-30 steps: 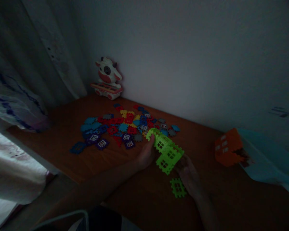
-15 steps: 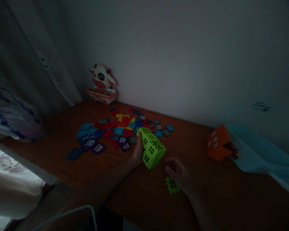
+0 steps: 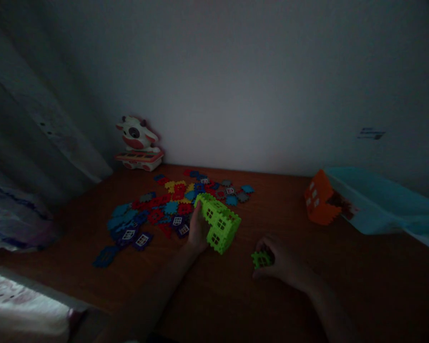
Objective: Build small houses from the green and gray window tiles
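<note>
Dim desk [image 3: 282, 209]: left hand [image 3: 199, 229] grips joined green block [image 3: 216, 217]; right hand [image 3: 281, 259] pinches 1 panel [image 3: 256, 258], unattached. Orange block [image 3: 321, 205] assembled; pile [image 3: 171, 207] loose.

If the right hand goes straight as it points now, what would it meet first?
The small green piece in the right hand; beyond it, perhaps the green structure, though depth is unclear.

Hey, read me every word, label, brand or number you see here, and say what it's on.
No text can be read.
Small dark marking on the wall, right side: too blurred to read.
Blue markings on the plastic bag, far left: too blurred to tell whether lettering.
</note>
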`<state>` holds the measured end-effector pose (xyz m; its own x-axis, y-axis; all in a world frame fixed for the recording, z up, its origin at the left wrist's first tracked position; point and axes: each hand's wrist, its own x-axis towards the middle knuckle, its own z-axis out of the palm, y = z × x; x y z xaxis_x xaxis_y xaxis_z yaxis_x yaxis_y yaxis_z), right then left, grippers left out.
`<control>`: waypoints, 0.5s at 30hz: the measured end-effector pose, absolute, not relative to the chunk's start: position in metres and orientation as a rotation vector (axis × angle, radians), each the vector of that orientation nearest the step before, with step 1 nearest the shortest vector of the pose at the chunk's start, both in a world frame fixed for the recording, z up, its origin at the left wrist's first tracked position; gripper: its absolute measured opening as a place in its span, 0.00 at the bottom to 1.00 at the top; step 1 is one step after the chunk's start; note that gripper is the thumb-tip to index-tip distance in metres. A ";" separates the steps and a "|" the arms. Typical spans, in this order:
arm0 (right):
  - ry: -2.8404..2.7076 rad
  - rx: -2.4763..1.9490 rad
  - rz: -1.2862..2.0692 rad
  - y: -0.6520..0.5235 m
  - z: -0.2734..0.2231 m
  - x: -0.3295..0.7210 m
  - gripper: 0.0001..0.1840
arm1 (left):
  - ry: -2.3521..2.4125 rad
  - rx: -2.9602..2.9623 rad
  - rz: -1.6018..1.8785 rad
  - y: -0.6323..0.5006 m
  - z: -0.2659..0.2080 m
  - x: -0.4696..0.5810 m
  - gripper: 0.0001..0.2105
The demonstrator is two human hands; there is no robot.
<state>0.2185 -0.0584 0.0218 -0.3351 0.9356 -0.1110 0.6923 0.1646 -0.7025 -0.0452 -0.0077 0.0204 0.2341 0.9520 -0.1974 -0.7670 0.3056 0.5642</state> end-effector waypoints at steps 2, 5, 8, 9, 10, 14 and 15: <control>-2.012 -1.584 0.978 -0.056 0.017 0.216 0.22 | 0.580 0.404 1.212 -0.008 0.022 -0.045 0.26; -1.925 -1.583 1.024 -0.050 0.010 0.215 0.19 | 0.600 0.434 1.255 -0.010 0.025 -0.041 0.25; -1.888 -1.548 1.074 -0.048 0.009 0.222 0.21 | 0.681 0.545 1.411 -0.011 0.028 -0.037 0.24; -1.920 -1.526 1.098 -0.049 0.012 0.226 0.25 | 0.721 0.591 1.469 -0.012 0.028 -0.037 0.24; -1.968 -1.512 1.147 -0.050 0.016 0.230 0.31 | 0.763 0.641 1.516 -0.013 0.028 -0.037 0.23; -2.124 -1.671 1.113 -0.054 0.031 0.248 0.27 | 0.887 0.919 1.593 -0.019 0.028 -0.042 0.23; -2.117 -1.716 1.109 -0.053 0.034 0.251 0.25 | 0.910 1.020 1.594 -0.020 0.028 -0.044 0.23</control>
